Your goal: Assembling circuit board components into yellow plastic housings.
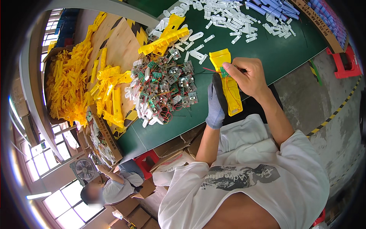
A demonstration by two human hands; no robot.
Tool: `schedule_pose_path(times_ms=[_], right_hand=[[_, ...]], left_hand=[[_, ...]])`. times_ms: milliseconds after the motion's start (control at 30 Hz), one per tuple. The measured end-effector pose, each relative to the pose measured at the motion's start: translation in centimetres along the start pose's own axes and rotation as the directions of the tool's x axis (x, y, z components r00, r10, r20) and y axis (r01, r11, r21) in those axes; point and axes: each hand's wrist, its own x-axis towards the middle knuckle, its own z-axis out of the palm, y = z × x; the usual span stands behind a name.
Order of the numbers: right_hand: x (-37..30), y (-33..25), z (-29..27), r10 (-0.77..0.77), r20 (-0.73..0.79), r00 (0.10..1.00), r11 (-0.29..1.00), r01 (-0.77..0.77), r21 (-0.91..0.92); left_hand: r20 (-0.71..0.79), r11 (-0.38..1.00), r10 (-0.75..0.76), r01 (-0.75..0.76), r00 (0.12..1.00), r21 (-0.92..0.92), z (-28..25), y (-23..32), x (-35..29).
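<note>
- Evidently mid-assembly: gloved left hand (pixel 215 108) gripped yellow housing (pixel 228 84) from below.
- Right hand (pixel 248 76) fingers pinched small circuit board (pixel 223 71) atop housing.
- Next likely needed: pressing board flat, tucking red wires (pixel 212 71).

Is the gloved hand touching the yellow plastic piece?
Touching: the head view shows the gloved left hand cupping the long yellow housing from beneath, no gap visible.

Housing (pixel 228 86) sits between left hand (pixel 215 107) and right hand (pixel 248 76), over table (pixel 289 45) edge. Circuit-board pile (pixel 164 86) just left of it; loose clips (pixel 225 19) behind; shell heap (pixel 70 87) far left.
</note>
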Motion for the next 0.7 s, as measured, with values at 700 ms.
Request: schedule_pose_path(times_ms=[700], right_hand=[[-0.4,0.1,-1.4,0.043,0.129,0.991,0.998,-0.048,0.043]], left_hand=[[-0.027,0.972,-0.029,0.022,0.999,-0.232,1.2,0.6,-0.3]])
